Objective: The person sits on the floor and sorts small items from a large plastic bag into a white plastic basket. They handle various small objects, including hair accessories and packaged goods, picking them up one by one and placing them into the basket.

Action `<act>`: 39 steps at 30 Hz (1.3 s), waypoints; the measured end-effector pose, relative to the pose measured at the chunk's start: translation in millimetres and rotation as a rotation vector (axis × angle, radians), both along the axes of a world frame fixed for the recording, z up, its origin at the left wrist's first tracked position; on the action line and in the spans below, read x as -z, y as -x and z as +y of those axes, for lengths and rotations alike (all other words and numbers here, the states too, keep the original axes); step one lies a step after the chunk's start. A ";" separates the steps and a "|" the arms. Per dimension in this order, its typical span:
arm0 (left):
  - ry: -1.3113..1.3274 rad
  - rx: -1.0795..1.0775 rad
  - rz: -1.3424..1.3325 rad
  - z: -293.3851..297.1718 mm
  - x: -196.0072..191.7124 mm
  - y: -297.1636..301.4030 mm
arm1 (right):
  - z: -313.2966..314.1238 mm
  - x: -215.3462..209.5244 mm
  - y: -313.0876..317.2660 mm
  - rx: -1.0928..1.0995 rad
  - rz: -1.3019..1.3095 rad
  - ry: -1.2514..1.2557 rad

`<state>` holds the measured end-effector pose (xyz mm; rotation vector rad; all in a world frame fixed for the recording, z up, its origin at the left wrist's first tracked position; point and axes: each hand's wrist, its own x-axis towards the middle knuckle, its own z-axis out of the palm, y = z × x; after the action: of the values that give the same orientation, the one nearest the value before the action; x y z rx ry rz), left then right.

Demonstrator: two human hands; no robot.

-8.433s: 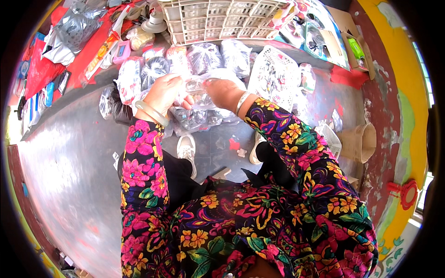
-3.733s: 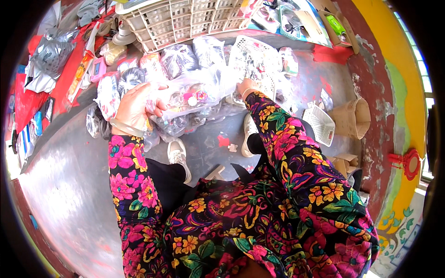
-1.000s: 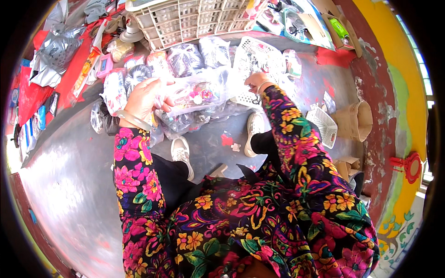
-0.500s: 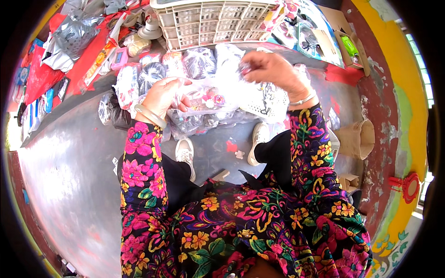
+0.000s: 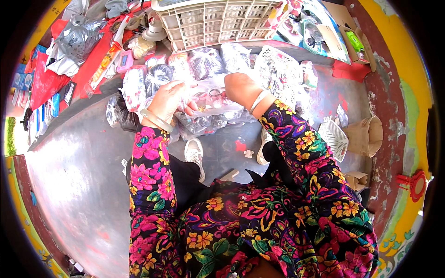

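Note:
My left hand pinches the edge of a clear plastic bag, which holds small pink and coloured pieces. Over the bag's right part, my right hand is bent down with its fingers closed and mostly hidden. A small dark loop, perhaps a hair tie, sticks out at its fingertips. Right of that hand stands a white perforated basket full of small mixed items. Behind and around the bag lie several packed plastic bags, one with dark contents.
A large cream crate stands beyond the bags. Goods on red sheeting, with a grey plastic bag, fill the far left. To the right are a small white basket, a brown open container and a worn wall.
My right hand has moved left and down from above the white basket to the clear bag. A dark loop now shows at its fingertips. My left hand keeps its hold on the bag.

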<state>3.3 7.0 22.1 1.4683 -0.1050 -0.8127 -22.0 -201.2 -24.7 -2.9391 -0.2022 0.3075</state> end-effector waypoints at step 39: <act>-0.013 0.067 -0.033 0.2 -1.3 -4.1 | -204.4 143.1 19.5 -0.142 0.671 0.393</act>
<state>7.4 7.3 23.4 1.4970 -0.1748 -0.8446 -41.5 -405.7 -167.8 -2.9735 -0.2733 1.4609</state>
